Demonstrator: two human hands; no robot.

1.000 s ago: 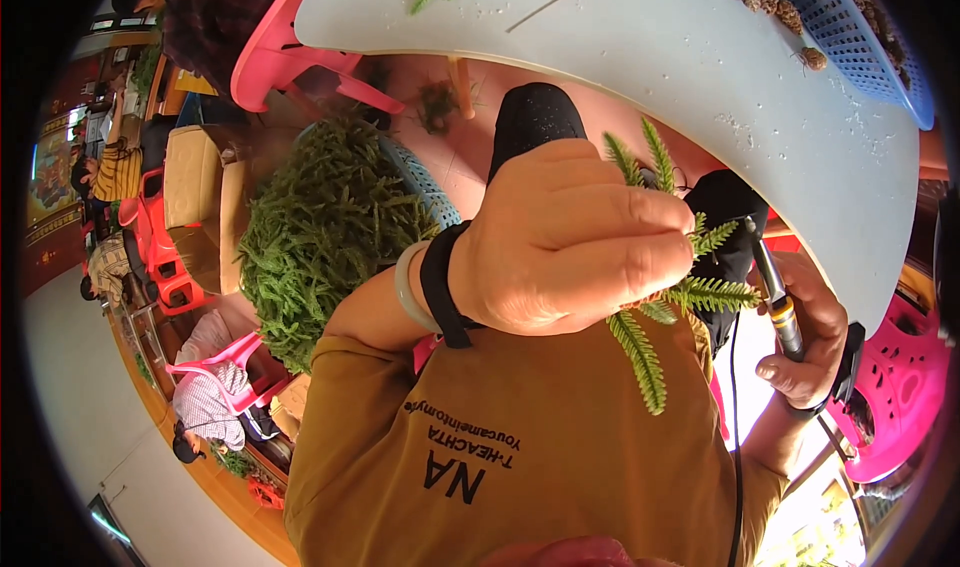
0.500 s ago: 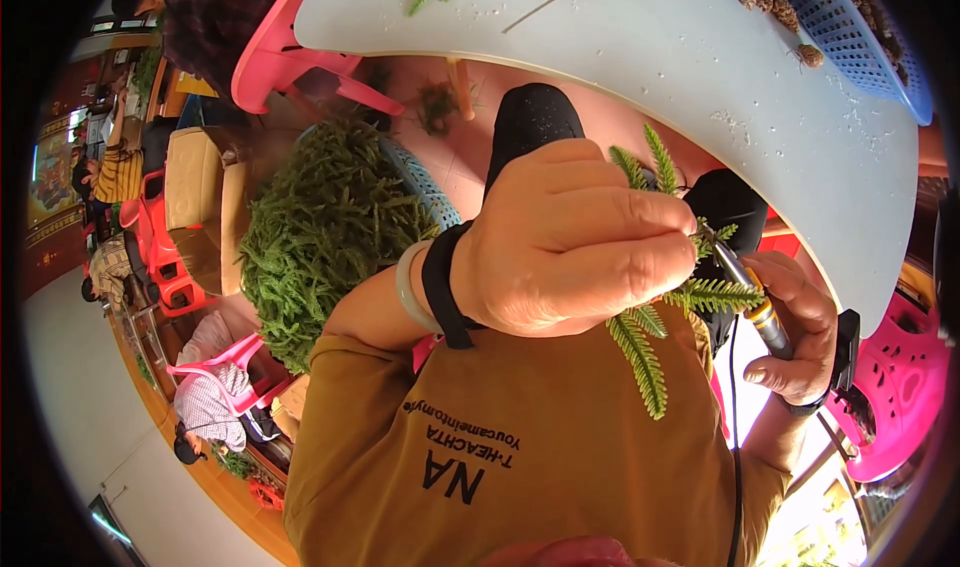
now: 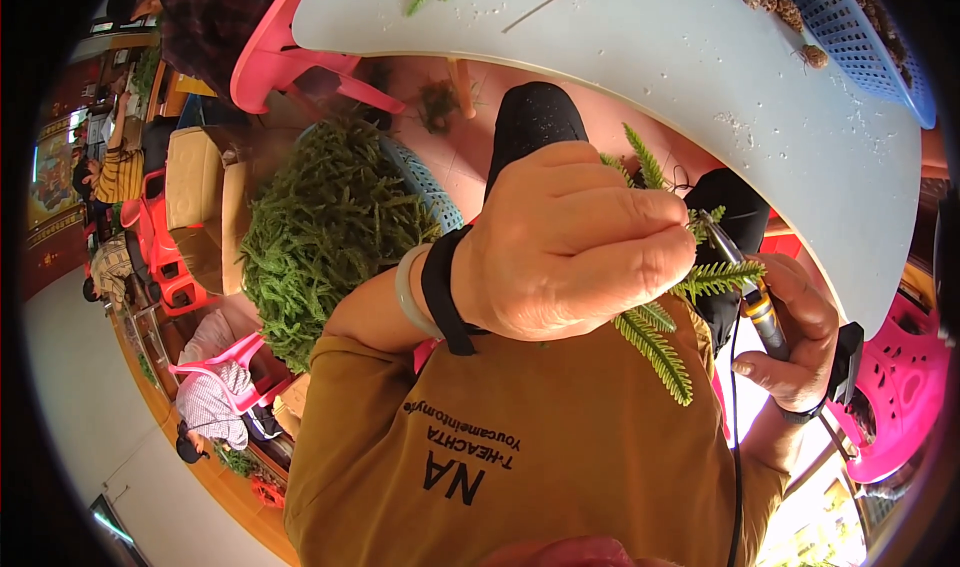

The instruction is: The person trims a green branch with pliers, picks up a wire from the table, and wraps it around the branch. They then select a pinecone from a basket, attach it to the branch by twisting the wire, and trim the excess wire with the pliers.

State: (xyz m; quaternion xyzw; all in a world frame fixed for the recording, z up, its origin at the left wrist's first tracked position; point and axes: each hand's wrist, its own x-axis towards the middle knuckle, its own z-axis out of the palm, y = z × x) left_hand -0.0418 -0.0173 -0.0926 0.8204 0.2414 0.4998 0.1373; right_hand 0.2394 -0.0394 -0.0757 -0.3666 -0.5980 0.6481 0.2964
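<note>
My left hand (image 3: 590, 242) is closed in a pinch around a green artificial pine sprig (image 3: 660, 352), in front of my chest. Its fronds stick out above, below and to the right of my fingers; the pinched stem is hidden. In my right hand (image 3: 805, 317) is a pen-shaped tool (image 3: 762, 317) with a slim metal shaft and a yellow-and-grey handle. The tool's tip lies among the fronds on the right, just beyond my left fingertips. Whether it touches the stem I cannot tell. A black cord (image 3: 737, 447) hangs below the tool.
A heap of green sprigs (image 3: 325, 227) fills a blue basket (image 3: 420, 182) on my left. Ahead is a pale table (image 3: 640, 27) with pine cones (image 3: 770, 2) and a blue basket (image 3: 850, 32). Pink chairs (image 3: 905, 387) stand around; other people (image 3: 210, 407) sit at far left.
The sprig has turned in my left fingers, its lower frond swinging to the right. My right hand and the tool have shifted slightly, still at the fronds.
</note>
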